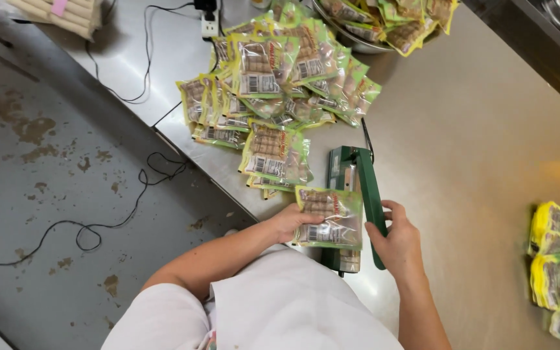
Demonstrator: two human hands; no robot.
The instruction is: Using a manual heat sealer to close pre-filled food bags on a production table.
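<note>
Head view — left hand [291, 221] holding snack pouch [329, 219], right hand [398, 244] on green sealer arm [370, 201]

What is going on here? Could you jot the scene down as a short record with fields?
Surface: steel table
Left hand: holds a clear yellow-green snack packet by its left edge
Right hand: grips the lever arm of the green heat sealer
Packet position: lying across the sealer
Pile: many like packets heaped beyond the sealer
Bowl: metal bowl of packets at the top edge
Stack: packets in a row at the right edge
Floor: black cable trailing on stained concrete
</note>
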